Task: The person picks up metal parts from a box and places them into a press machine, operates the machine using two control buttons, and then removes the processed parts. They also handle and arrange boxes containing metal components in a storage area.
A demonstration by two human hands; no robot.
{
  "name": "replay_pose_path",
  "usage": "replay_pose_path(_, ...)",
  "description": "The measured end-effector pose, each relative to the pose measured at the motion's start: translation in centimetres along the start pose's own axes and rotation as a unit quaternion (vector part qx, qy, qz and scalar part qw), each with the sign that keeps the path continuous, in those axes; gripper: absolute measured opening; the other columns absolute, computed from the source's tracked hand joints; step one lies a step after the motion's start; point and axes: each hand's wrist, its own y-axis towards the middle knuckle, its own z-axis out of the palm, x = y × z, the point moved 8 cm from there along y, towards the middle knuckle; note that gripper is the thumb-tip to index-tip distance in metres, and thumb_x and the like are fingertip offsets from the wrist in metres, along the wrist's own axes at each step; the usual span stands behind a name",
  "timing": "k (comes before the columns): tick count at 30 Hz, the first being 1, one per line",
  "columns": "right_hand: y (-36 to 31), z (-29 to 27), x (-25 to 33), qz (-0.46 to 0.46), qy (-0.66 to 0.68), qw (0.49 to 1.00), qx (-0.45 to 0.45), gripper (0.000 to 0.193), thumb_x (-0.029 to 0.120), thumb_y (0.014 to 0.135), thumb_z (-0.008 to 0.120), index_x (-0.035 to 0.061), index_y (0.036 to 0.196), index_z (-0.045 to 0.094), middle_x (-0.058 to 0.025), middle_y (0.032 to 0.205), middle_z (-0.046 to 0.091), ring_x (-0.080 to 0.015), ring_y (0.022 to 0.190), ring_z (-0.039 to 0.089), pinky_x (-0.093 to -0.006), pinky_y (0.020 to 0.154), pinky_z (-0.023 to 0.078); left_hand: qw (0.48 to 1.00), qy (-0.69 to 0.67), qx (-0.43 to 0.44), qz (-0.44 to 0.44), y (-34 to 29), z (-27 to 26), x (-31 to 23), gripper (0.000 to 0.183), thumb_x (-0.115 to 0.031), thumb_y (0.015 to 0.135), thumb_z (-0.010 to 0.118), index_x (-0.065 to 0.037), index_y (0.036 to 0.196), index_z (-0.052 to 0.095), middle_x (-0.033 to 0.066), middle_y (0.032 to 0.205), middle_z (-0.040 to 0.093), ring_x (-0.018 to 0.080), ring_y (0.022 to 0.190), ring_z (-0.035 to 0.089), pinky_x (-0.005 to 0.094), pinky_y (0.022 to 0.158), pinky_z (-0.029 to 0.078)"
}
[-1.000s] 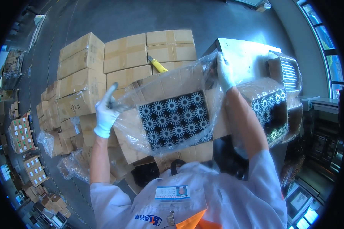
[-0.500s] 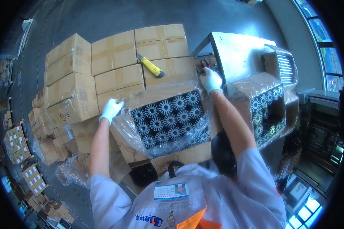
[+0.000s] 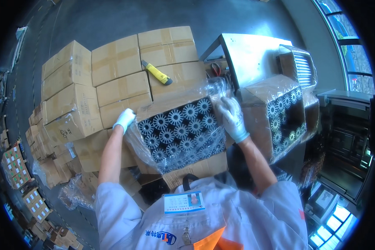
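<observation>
One open carton (image 3: 164, 106) sits just beyond the wearer's chest on my feed, packed with rows of toothed parts (image 3: 181, 131). Its mouth faces up toward the camera, and so do the toothed ends. I read the mouth's long axis as running left to right, slanted, with the right end farther from the body.

A clear plastic liner (image 3: 216, 86) lies low over the nearer rows and bunches at the far right corner; a second ago I saw it lifted and stretched between both hands.

The gloved left hand (image 3: 126, 119) is at the far left corner, much where it was half a second ago. Its fingers are curled together, but I cannot tell whether they pinch film. The gloved right hand (image 3: 232, 118) has come nearer the body, from beyond the far right corner to the right edge. Its fingers bend down against the film; I cannot make out whether they grip it.

To the right stands a second carton (image 3: 254, 114) of similar parts. Beyond, I see stacked cartons (image 3: 125, 89) carrying a yellow knife (image 3: 157, 75), then red-handled scissors (image 3: 215, 69) beside a metal table (image 3: 254, 52).
</observation>
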Motion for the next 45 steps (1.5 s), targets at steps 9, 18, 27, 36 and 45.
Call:
replay_pose_path(9, -8.7, 0.8, -0.7, 0.258, 0.3, 0.9, 0.185, 0.048, 0.02, 0.096, 0.058, 0.0023, 0.139, 0.05, -0.0208, 0.139, 0.054, -0.0361, 0.129, 0.052, -0.0408, 0.111, 0.039, 0.98, -0.186, 0.061, -0.027, 2.6, 3.1, 1.9, 0.038, -0.023, 0.094, 0.048, 0.007, 0.109, 0.066, 0.0205, 0.109, 0.07, 0.0278, 0.101, 0.061, 0.0441, 0.09, 0.045)
replay_pose_path(18, -10.5, 1.3, 0.0, 0.278, 0.341, 0.874, 0.206, 0.056, 0.028, 0.098, 0.06, 0.0017, 0.144, 0.043, -0.022, 0.142, 0.052, -0.0362, 0.133, 0.049, -0.0404, 0.113, 0.037, 0.98, 0.009, -0.028, 0.199, -1.5, -9.2, -5.5, 0.047, 0.0, 0.082, 0.056, 0.005, 0.129, 0.062, 0.0168, 0.116, 0.072, 0.025, 0.106, 0.067, 0.0349, 0.098, 0.049)
replay_pose_path(27, -11.4, 0.9, -0.7, 0.294, 0.334, 0.881, 0.161, 0.059, 0.031, 0.095, 0.064, 0.0037, 0.144, 0.047, -0.0229, 0.146, 0.046, -0.0409, 0.134, 0.046, -0.0436, 0.114, 0.036, 0.891, 0.184, -0.157, 0.384, -8.3, -5.0, -34.3, 0.039, -0.035, 0.091, 0.065, -0.008, 0.119, 0.069, 0.015, 0.121, 0.068, 0.0307, 0.115, 0.063, 0.0411, 0.098, 0.049)
replay_pose_path(36, -9.5, -1.8, 0.2, 0.197, 0.245, 0.936, 0.155, 0.047, 0.026, 0.091, 0.068, 0.0214, 0.137, 0.061, -0.0214, 0.149, 0.044, -0.0414, 0.134, 0.046, -0.0502, 0.114, 0.036, 0.938, 0.181, -0.105, 0.278, 2.4, -0.8, -32.3, 0.03, -0.032, 0.095, 0.059, -0.005, 0.107, 0.067, 0.0203, 0.112, 0.069, 0.0397, 0.108, 0.064, 0.0488, 0.093, 0.049)
replay_pose_path(45, -9.6, -5.2, 3.0, 0.014, 0.176, 0.97, 0.169, 0.023, 0.025, 0.076, 0.076, 0.0099, 0.086, 0.063, -0.014, 0.126, 0.061, -0.0344, 0.121, 0.057, -0.0519, 0.109, 0.042, 0.958, 0.203, 0.047, 0.199, 8.7, 4.5, -29.7, 0.032, -0.017, 0.083, 0.064, -0.006, 0.113, 0.072, 0.0197, 0.118, 0.07, 0.0353, 0.113, 0.065, 0.0425, 0.098, 0.05)
